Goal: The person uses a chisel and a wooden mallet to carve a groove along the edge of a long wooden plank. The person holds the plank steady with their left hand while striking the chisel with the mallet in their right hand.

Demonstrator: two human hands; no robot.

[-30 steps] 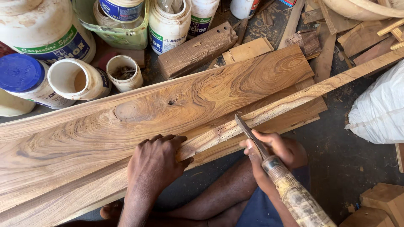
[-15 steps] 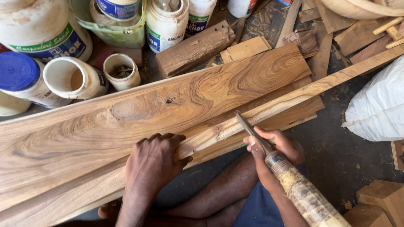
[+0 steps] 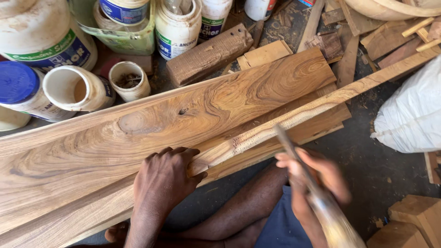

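Chisel (image 3: 294, 154) lifted; strip (image 3: 294, 117) runs lower-left to upper-right.

The wide plank (image 3: 151, 133) is bare wood, smooth and matt, with swirling brown grain and one dark knot. The narrow strip (image 3: 285, 121) over it is paler wood, rough and pitted along its edge. The jars (image 3: 177, 30) look like glossy white plastic (smeared and dusty). The sack (image 3: 411, 117) is white woven cloth.
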